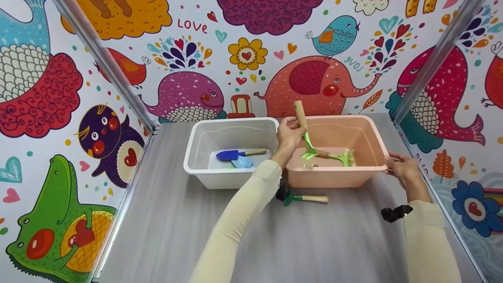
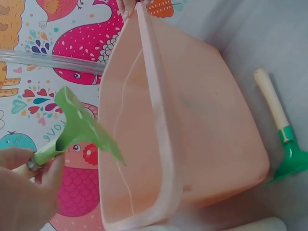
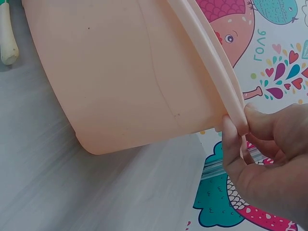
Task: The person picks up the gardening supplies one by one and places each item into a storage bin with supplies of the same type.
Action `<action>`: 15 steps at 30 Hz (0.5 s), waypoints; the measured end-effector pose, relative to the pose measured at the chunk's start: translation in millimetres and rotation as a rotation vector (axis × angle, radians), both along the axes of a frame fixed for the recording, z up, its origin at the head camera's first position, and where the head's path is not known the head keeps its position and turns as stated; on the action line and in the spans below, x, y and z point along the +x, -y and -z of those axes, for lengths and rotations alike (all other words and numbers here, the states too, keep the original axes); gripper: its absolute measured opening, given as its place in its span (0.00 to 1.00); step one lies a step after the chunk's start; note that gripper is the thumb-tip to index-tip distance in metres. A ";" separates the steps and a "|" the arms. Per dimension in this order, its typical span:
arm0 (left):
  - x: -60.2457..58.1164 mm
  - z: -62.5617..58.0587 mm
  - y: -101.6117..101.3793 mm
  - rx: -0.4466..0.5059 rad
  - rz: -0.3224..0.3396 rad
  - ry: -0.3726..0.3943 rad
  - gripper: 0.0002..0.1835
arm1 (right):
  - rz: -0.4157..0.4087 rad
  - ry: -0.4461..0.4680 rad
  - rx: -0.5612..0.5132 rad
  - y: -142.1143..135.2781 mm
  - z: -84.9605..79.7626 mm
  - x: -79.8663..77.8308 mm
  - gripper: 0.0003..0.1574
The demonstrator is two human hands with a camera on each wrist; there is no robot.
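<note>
My left hand (image 1: 290,135) holds a small light green garden rake (image 2: 79,127) by its wooden handle, above the left part of the peach tub (image 1: 334,169). The handle points up and the green head hangs down into the tub; its exact shape is partly hidden. My right hand (image 3: 269,144) pinches the tub's right rim between thumb and fingers. Inside the tub lies another light green hand tool (image 1: 346,158) with a toothed head and wooden handle. A darker green hand tool (image 1: 310,199) with a pale wooden handle lies on the table before the tub.
A white tub (image 1: 220,181) stands left of the peach one, close beside it. It holds a blue trowel (image 1: 228,155) and a light blue tool head (image 1: 243,162). Patterned walls with metal corner strips enclose the grey table (image 1: 165,220) at the back and sides.
</note>
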State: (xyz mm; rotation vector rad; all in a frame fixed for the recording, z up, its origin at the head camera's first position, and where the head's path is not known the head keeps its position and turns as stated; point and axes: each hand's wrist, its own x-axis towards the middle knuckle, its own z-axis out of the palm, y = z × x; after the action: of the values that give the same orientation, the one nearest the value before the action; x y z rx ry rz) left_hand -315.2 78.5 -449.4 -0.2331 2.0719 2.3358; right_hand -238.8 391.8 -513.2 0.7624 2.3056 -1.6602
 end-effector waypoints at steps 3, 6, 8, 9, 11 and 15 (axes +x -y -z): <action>-3.5 7.3 1.0 0.012 -0.060 -0.047 0.22 | 0.008 0.003 -0.006 0.2 -0.1 -0.5 0.38; -4.5 15.8 1.4 0.007 -0.097 -0.089 0.22 | 0.006 0.003 -0.006 0.2 0.4 -0.5 0.38; -4.1 21.0 0.7 -0.019 -0.107 -0.118 0.22 | 0.003 -0.001 0.003 0.3 0.8 -0.3 0.37; -3.8 23.4 0.2 -0.036 -0.109 -0.131 0.22 | 0.004 -0.004 0.005 0.2 1.2 -0.2 0.37; -2.9 27.5 -1.1 -0.075 -0.111 -0.155 0.21 | 0.003 -0.009 0.012 0.1 1.6 0.0 0.37; -0.3 36.0 -1.9 -0.144 -0.105 -0.162 0.20 | -0.009 -0.009 0.003 0.3 2.0 0.2 0.38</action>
State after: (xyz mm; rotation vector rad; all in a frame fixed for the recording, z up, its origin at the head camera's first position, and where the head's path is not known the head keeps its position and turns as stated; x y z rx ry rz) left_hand -315.5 80.3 -485.4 -0.1619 2.3627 2.3367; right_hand -238.6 391.5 -515.2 0.7453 2.3154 -1.6598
